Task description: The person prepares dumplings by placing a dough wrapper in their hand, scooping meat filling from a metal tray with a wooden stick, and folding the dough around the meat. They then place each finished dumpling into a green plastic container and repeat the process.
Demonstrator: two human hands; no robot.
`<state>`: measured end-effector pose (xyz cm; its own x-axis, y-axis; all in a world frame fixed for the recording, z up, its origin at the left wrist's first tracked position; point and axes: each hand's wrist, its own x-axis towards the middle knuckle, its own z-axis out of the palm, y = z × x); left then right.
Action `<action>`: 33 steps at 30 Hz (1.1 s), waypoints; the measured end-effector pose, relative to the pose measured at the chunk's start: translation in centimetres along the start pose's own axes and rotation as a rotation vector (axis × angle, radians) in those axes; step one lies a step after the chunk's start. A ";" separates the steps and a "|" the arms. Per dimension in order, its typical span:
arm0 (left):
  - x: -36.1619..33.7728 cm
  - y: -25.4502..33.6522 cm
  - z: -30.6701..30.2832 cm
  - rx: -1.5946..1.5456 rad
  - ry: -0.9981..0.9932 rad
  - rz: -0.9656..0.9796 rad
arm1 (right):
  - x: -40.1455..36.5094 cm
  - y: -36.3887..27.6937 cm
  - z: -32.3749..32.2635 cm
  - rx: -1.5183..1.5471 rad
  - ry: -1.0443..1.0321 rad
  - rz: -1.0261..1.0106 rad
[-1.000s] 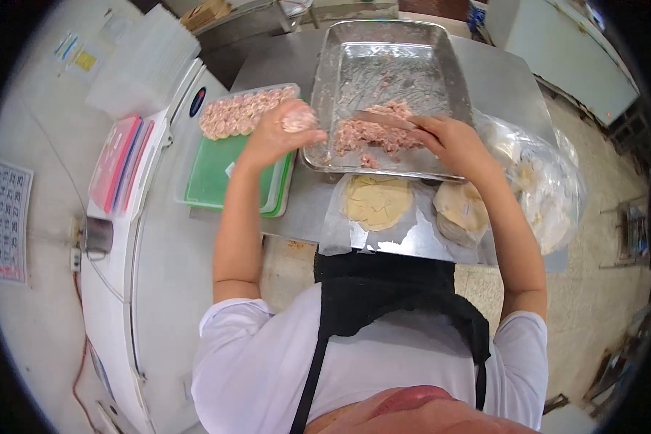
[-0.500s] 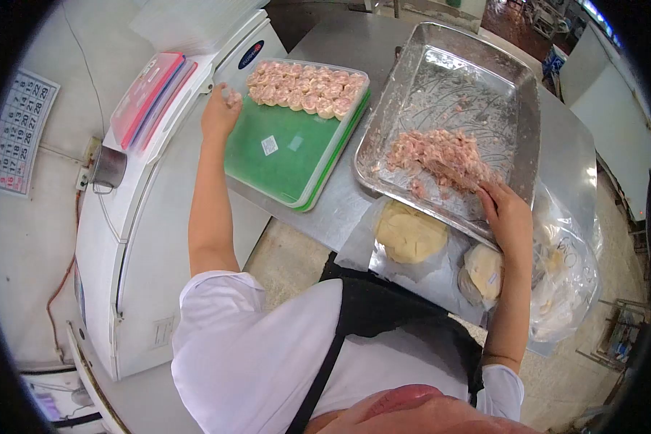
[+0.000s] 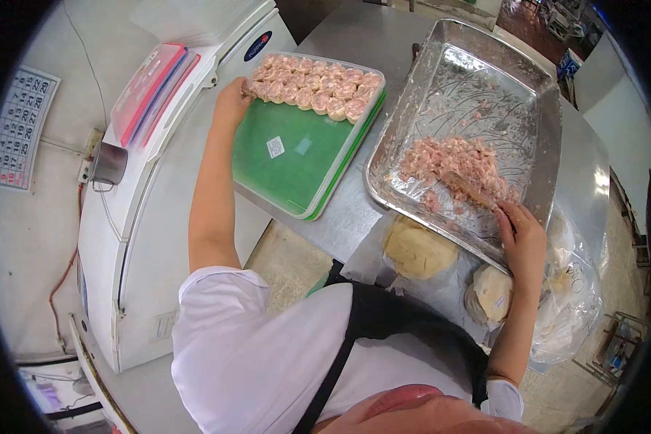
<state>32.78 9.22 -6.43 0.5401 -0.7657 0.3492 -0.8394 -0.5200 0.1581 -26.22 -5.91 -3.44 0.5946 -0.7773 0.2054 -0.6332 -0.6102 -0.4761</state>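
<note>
My left hand is at the left end of the dumpling rows, its fingers closed around a small meat-filled dumpling. Several rows of open-topped dumplings fill the far part of a green-bottomed plastic tray. On the right, my right hand grips a flat spatula, whose blade rests in pink minced meat filling. That filling is heaped in the near part of a large steel pan smeared with residue.
Between me and the pan lie a stack of pale round wrappers on plastic and a second wrapped stack. A clear plastic bag sits at the table's right. A white freezer stands on the left, with a metal cup beside the wall.
My left hand has carried the dumpling right, from above the tray's corner to the end of the row. The right hand stays on the spatula. The view has shifted slightly.
</note>
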 end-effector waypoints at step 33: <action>-2.0 6.0 -3.5 0.066 -0.139 -0.228 | 0.1 1.0 0.4 -0.085 0.054 -0.064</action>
<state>26.43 8.91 -2.97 0.7217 -0.6681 0.1811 -0.6918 -0.7050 0.1561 -26.57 -6.58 -4.22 0.6086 -0.7424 0.2800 -0.6363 -0.6675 -0.3868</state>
